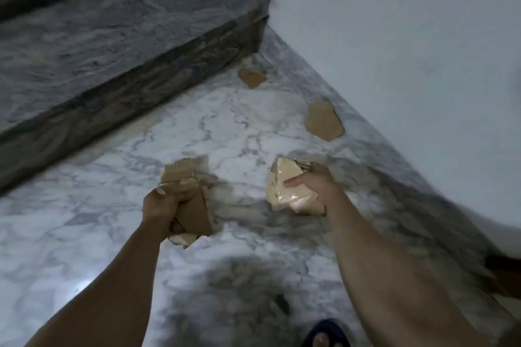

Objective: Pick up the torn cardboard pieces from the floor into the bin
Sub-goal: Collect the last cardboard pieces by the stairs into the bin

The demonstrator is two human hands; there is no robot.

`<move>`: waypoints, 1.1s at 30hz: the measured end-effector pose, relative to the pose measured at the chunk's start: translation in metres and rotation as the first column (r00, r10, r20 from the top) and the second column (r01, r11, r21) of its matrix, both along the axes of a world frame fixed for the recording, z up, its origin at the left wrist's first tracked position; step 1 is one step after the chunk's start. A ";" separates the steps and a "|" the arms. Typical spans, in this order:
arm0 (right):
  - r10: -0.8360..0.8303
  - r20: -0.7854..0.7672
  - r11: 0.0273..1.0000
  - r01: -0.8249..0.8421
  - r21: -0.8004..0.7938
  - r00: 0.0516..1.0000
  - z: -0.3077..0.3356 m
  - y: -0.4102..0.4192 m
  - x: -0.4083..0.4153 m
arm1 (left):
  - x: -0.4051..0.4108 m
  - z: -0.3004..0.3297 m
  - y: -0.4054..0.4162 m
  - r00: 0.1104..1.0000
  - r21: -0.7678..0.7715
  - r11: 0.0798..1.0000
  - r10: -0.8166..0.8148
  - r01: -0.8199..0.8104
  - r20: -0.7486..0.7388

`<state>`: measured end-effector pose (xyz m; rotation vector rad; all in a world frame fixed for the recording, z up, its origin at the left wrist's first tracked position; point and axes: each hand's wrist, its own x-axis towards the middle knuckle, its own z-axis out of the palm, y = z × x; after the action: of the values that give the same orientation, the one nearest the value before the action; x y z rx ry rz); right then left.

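My left hand (162, 210) grips a bundle of brown torn cardboard pieces (187, 194) above the marble floor. In my right hand (311, 186) is a paler, glossy stack of torn cardboard (284, 191). Two more brown pieces lie on the floor ahead: a small one (251, 77) near the foot of the step, and a larger one (323, 120) close to the wall. Another scrap (254, 14) sits on the step's corner. No bin is in view.
A dark marble step (118, 45) rises on the left. A white wall (408, 51) runs along the right. My foot in a dark slipper (327, 332) shows at the bottom. A brown object (504, 276) peeks in at the right edge.
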<state>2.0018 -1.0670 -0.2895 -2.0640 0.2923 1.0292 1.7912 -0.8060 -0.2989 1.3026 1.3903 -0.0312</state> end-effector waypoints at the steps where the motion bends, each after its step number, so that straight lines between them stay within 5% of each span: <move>1: 0.126 0.002 0.992 -0.126 -0.013 0.992 0.000 0.021 -0.003 | -0.014 0.000 0.004 0.998 0.008 0.998 0.065 -0.065 -0.024; 8: 0.669 0.007 0.743 -0.669 0.017 0.743 -0.016 0.142 -0.068 | -0.096 -0.020 -0.002 0.952 -0.003 0.954 0.299 -0.300 -0.066; 17: 0.849 -0.030 0.517 -0.843 -0.149 0.527 -0.036 0.190 -0.082 | -0.111 -0.027 -0.004 0.937 0.013 0.937 0.350 -0.349 -0.015; 21: 0.822 -0.019 0.561 -0.816 -0.140 0.569 -0.039 0.188 -0.083 | -0.101 -0.024 -0.003 0.947 0.045 0.946 0.322 -0.321 -0.005; 26: 0.648 0.018 0.762 -0.647 -0.034 0.761 -0.038 0.152 -0.079 | -0.057 -0.008 -0.002 0.977 0.075 0.975 0.212 -0.211 -0.006; 30: 0.308 -0.029 0.946 -0.302 0.118 0.951 -0.015 0.106 -0.037 | 0.004 0.006 -0.002 0.994 0.071 0.992 0.107 -0.108 0.016; 33: 0.067 -0.008 0.975 -0.063 0.213 0.998 0.015 0.055 0.010 | 0.065 0.020 -0.006 0.998 0.052 0.999 -0.014 0.011 0.057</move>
<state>2.0114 -1.0115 -0.2749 -1.8837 0.1162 1.0673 1.8562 -0.8116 -0.2793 1.3453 1.3416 0.0341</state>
